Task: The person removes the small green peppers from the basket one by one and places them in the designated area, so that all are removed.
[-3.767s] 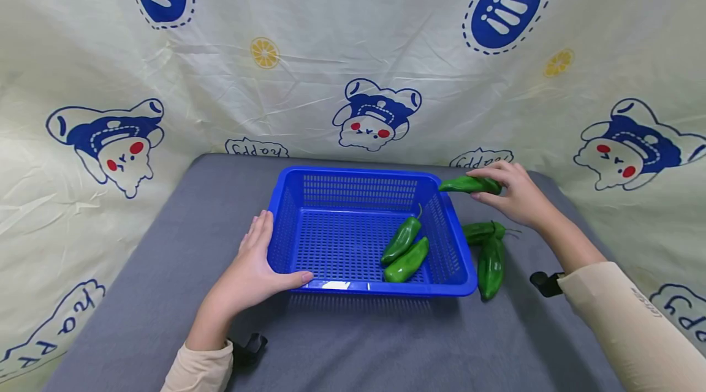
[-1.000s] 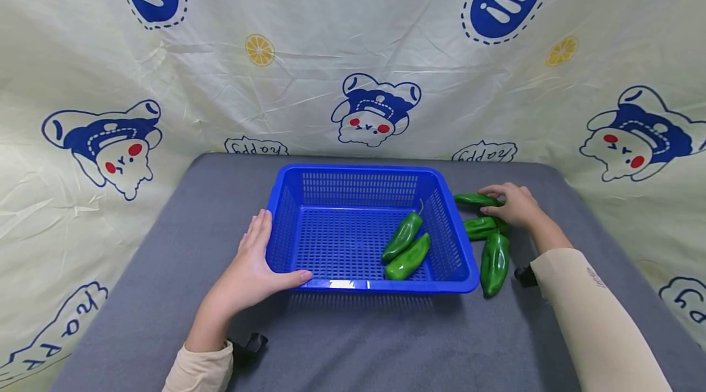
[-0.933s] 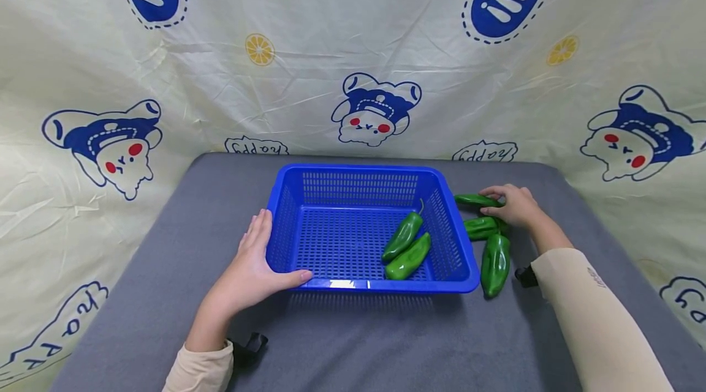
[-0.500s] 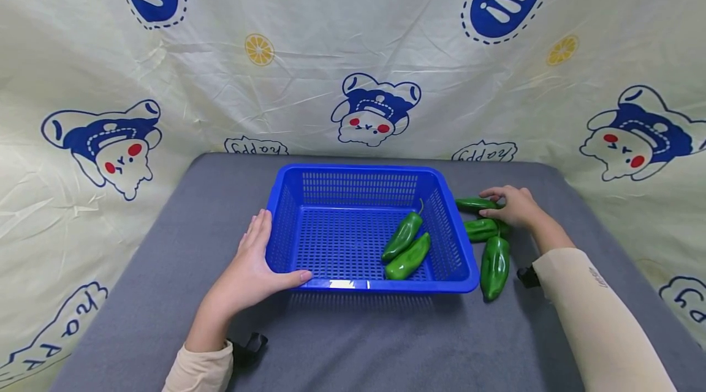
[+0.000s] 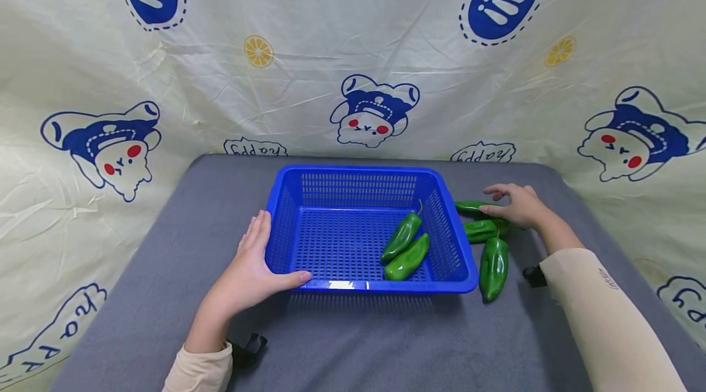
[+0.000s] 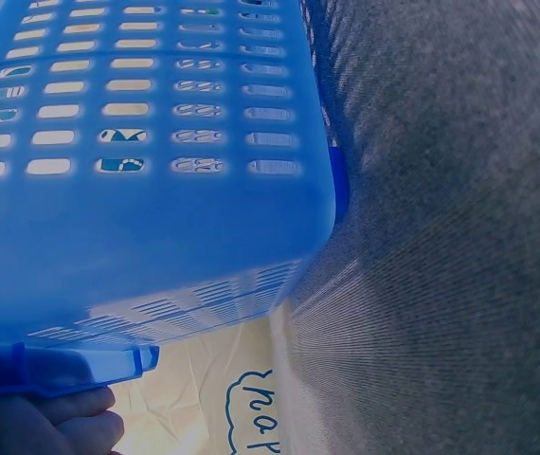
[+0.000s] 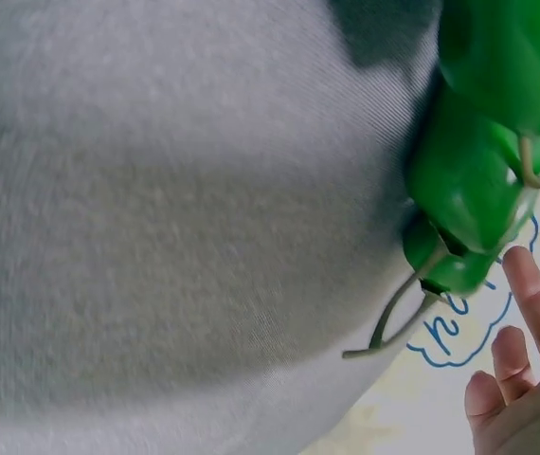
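Observation:
A blue plastic basket [image 5: 353,286] with slotted walls stands mid-table. Two green peppers [image 5: 404,237] lie inside it, toward the right. My left hand [image 5: 250,269] rests on the near left corner, thumb along the front rim and fingers straight against the left side. Right of the basket lie three more green peppers: a far one [image 5: 467,207], a middle one [image 5: 481,231] and a near one [image 5: 494,269]. My right hand [image 5: 521,205] is spread over the far pepper's right end, partly covering it. Its fingers [image 7: 535,294] are apart and grip nothing in the right wrist view.
The table has a grey cloth cover [image 5: 353,343]. A pale printed curtain [image 5: 309,92] hangs behind and at both sides. Black wrist mounts [image 5: 250,349] stick out from under both beige sleeves.
Earlier my right hand held a pepper up by the basket's right rim; that pepper now lies on the table behind the others. Its fingers have since loosened and lifted. My left hand stays put.

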Motion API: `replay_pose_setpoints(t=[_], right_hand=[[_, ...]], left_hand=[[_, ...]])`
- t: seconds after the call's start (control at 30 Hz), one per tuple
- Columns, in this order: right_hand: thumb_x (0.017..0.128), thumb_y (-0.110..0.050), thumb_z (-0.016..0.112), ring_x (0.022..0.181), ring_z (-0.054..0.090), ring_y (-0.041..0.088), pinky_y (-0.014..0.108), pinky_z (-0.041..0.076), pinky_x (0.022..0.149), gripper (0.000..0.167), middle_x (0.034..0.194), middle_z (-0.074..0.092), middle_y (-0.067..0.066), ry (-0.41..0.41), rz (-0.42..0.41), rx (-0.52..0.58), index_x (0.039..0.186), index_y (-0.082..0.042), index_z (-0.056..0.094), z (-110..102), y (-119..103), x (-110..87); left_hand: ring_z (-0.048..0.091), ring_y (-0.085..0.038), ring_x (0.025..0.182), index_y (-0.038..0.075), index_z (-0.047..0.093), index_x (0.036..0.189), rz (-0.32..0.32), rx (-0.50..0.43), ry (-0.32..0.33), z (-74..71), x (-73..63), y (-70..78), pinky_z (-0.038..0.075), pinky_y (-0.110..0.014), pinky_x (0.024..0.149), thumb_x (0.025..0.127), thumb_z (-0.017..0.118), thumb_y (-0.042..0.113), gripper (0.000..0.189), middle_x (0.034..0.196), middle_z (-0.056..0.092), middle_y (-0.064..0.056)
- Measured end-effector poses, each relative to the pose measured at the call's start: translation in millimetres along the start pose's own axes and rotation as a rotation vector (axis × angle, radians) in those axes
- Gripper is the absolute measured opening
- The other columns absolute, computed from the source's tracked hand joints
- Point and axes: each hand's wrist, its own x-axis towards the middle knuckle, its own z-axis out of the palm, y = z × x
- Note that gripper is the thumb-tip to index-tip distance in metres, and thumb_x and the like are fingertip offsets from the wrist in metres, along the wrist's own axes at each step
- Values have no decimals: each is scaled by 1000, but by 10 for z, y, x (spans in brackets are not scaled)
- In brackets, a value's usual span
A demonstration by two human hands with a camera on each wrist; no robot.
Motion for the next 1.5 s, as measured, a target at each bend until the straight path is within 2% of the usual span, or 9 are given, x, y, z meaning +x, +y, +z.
replay_pose_setpoints(t=[0.27,0.5,0.7,0.83,0.93,1.07,1.17,1.37,1.5], right_hand=[[94,-56,59,121,33,47,62,37,90,76,134,52,25,58,-43,20,147,-5,42,-156,-81,-68],[94,-56,59,127,29,51,67,33,93,79,136,51,27,84,-48,37,150,-4,37,-279,-130,-104],[93,-54,62,130,30,51,66,35,94,79,135,53,28,130,-86,48,151,-6,37,-355,-176,-91],[93,-51,64,124,40,46,61,40,90,77,134,54,28,162,-124,55,150,-6,39,-408,-252,-85],[93,-50,65,110,49,40,54,42,83,76,133,55,27,179,-139,45,150,-8,39,-438,-329,-90],[92,-50,65,103,54,38,53,44,81,78,133,55,27,190,-158,46,152,-9,37,-470,-449,-112],[92,-49,66,101,54,37,51,45,80,78,131,56,26,200,-174,50,153,-10,36,-487,-548,-127],[91,-48,67,86,51,29,40,41,69,78,129,57,23,213,-203,47,152,-10,37,-496,-723,-146],[91,-48,68,84,49,27,37,39,68,79,127,57,21,218,-217,46,152,-10,37,-503,-830,-158]], left_hand=[[-9,-33,155,10,-3,160,5,-5,0,1,-2,-3,3,-61,123,70,83,58,133,168,-7,-9],[-9,-33,155,9,-2,160,12,-6,4,4,3,-5,3,-61,123,70,83,57,133,168,-6,-10],[-8,-34,155,9,-2,160,12,0,6,-1,3,-6,4,-62,122,69,82,61,135,168,-6,-10],[-6,-37,155,9,-2,160,6,11,7,-5,-1,-1,6,-65,121,69,82,62,135,168,-6,-11],[-7,-36,155,9,-2,160,6,11,7,-6,-2,1,6,-64,121,68,82,63,135,168,-6,-11],[-7,-37,155,9,-2,160,4,7,6,-8,-2,1,6,-66,120,68,81,63,135,168,-6,-11],[-6,-38,154,10,-2,160,0,8,8,-8,-3,0,7,-67,120,69,81,63,135,168,-6,-11],[-6,-38,154,9,-2,160,7,6,13,-1,-1,-12,8,-67,119,69,82,62,135,168,-5,-11],[-6,-38,154,10,-2,160,8,2,13,2,1,-19,8,-68,119,68,82,63,135,168,-5,-10]])
